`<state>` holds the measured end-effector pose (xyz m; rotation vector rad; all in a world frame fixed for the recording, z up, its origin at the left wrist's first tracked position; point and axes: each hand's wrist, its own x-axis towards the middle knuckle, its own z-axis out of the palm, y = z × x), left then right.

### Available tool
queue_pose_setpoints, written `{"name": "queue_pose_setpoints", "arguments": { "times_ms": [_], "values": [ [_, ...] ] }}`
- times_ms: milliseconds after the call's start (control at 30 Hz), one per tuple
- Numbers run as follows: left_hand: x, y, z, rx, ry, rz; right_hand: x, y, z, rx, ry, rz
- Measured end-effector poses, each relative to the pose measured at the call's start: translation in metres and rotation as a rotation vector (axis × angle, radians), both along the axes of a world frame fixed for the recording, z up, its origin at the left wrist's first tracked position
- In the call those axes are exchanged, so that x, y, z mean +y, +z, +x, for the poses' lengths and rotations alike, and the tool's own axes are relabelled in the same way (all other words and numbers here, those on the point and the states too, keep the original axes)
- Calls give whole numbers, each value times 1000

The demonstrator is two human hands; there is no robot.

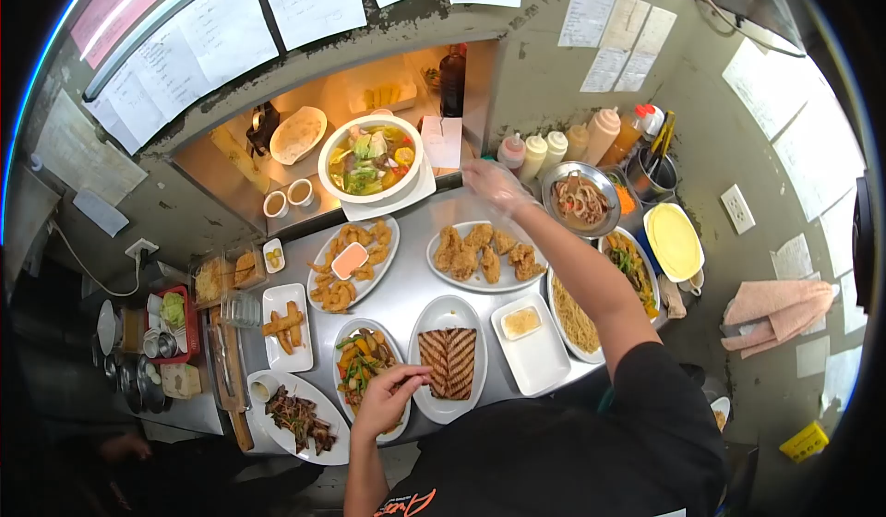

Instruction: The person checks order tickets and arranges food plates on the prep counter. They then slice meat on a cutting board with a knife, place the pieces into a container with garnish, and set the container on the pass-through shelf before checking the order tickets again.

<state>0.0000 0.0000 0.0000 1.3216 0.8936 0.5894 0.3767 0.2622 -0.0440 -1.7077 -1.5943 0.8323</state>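
My left hand is bare and closed, thumb and fingertips pinched together at the left edge of the grilled meat slabs on an oval plate; anything in the pinch is too small to make out. Under its wrist lies a plate of stir-fried vegetables. My right hand, in a clear plastic glove, reaches to the pass-through ledge, between the soup bowl and the squeeze bottles. Its fingers are blurred under the glove, with a bit of green beside them. Below that arm sits a plate of fried chicken.
Fried shrimp, spring rolls, a dark meat dish and noodles surround the hands. A metal bowl and a utensil holder stand right. Another person's hand shows at lower left.
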Motion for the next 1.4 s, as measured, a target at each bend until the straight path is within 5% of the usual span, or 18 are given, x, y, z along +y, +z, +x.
{"name": "queue_pose_setpoints", "arguments": {
  "times_ms": [67, 200, 267, 333, 433, 467, 567, 600, 733, 833, 867, 967, 1000, 1100, 1267, 1400],
  "values": [
    [-12, 1, -6, 27, 35, -16, 30, -24, -20, -253, -98, 328],
    [22, 1, 25, 123, 107, 38, 140, -86, 0, -267, -340, 193],
    [33, -4, 23, 166, 98, 81, 165, -71, -3, -404, -301, 77],
    [36, -3, 20, 200, 87, 71, 164, -57, -8, -255, -403, -75],
    [53, -6, 33, 160, 92, 16, 178, -62, -2, -575, -285, -31],
    [59, -4, 34, 161, 78, -3, 174, -65, -3, -327, -358, 46],
    [81, -10, 40, 142, -15, 50, 148, -41, -14, -117, -323, 609],
    [91, -7, 46, 137, -49, 55, 127, -11, -21, 164, -304, 555],
    [141, 0, 74, 78, -99, 231, 81, 45, -22, 10, -315, 869],
    [191, 18, 106, 54, 86, 557, 9, 109, -21, 409, -124, 573],
    [210, 30, 120, 22, 172, 682, -15, 128, -17, 371, -52, 588],
    [243, 112, 167, -358, 208, 460, -66, 199, 1, 343, 92, 748],
    [255, 142, 182, -510, 157, 432, -69, 218, 7, 515, 125, 752],
    [269, 224, 228, -650, 240, 701, -49, 266, 36, 571, 94, 910],
    [327, 277, 263, -325, 349, 885, -20, 323, 56, 682, 15, 842],
    [328, 288, 263, 20, 757, 1446, 30, 324, 91, 567, 26, 905]
  ]
}}
